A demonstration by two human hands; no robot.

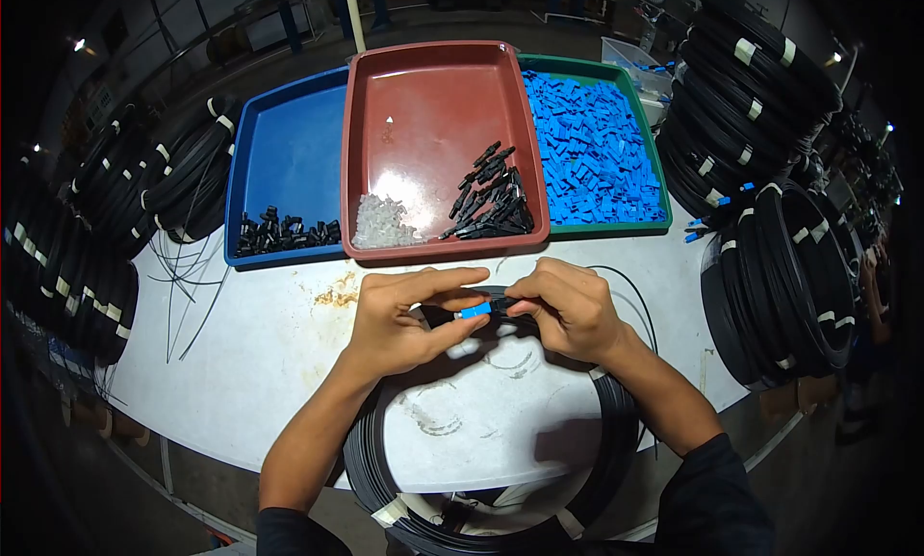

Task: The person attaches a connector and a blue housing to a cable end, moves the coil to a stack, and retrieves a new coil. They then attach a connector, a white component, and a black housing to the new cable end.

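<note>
Between both hands is a small blue cable connector (475,310) with a black rear part (500,306). My left hand (409,315) pinches the blue body between thumb and fingers, its index finger stretched out above. The fingertips of my right hand (568,310) are closed on the black end. Below the hands, a coil of black cable (366,450) lies on the white table (289,363) and hangs over its front edge, bound with pale tape. A loose cable strand curves to the right of my right hand.
Behind the hands stand a blue tray (289,142) with black pieces, a red tray (433,94) with clear caps and black boots, and a green tray (654,185) full of blue connectors. Stacked cable coils (751,94) rise at right; more coils (192,171) stand at left.
</note>
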